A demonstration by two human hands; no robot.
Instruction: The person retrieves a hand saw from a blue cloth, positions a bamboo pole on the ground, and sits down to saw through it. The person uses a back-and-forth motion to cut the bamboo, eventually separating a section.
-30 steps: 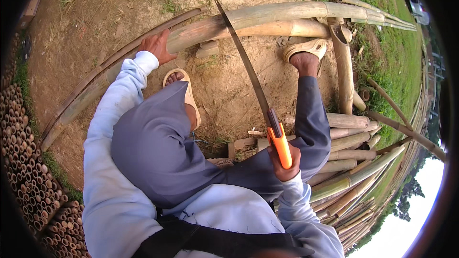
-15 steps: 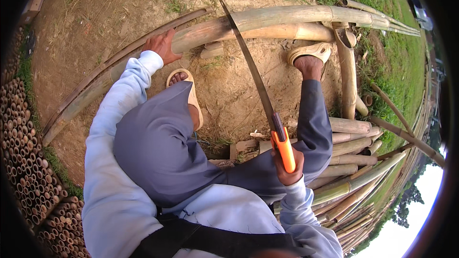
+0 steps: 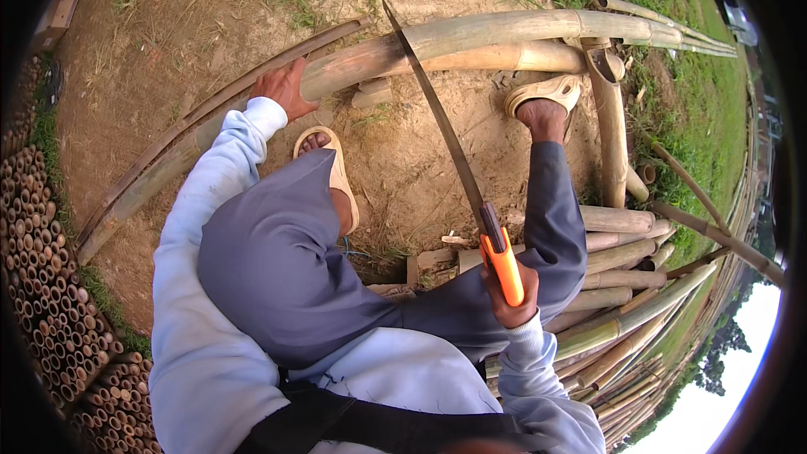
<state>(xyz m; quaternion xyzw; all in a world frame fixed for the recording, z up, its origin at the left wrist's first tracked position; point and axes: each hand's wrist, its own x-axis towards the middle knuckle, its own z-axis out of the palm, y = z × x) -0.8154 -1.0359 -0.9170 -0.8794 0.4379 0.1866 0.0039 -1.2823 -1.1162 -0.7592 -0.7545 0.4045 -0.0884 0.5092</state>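
A long, thick bamboo pole (image 3: 479,29) runs across in front of me, from the lower left to the far right. My left hand (image 3: 286,91) grips it left of centre, the fingers wrapped over its top. In my right hand (image 3: 514,298) is a handsaw (image 3: 455,139), held by its orange and dark handle above my right thigh. Its long blade reaches forward and crosses the pole to the right of my left hand, the tip lying beyond the far side. Whether the teeth have entered the bamboo, I cannot tell. Alongside the pole's left part lies a narrow bamboo strip (image 3: 202,109).
Another bamboo pole (image 3: 513,56) lies beneath the first, near an upright bamboo post (image 3: 609,134). A small wooden block (image 3: 371,94) sits under the pole. Bamboo poles (image 3: 618,277) are piled at my right, and cut bamboo lengths (image 3: 50,286) are stacked at far left. My sandalled feet stand apart.
The saw and my right hand have shifted very slightly toward me and to the right. My left hand keeps its hold on the pole.
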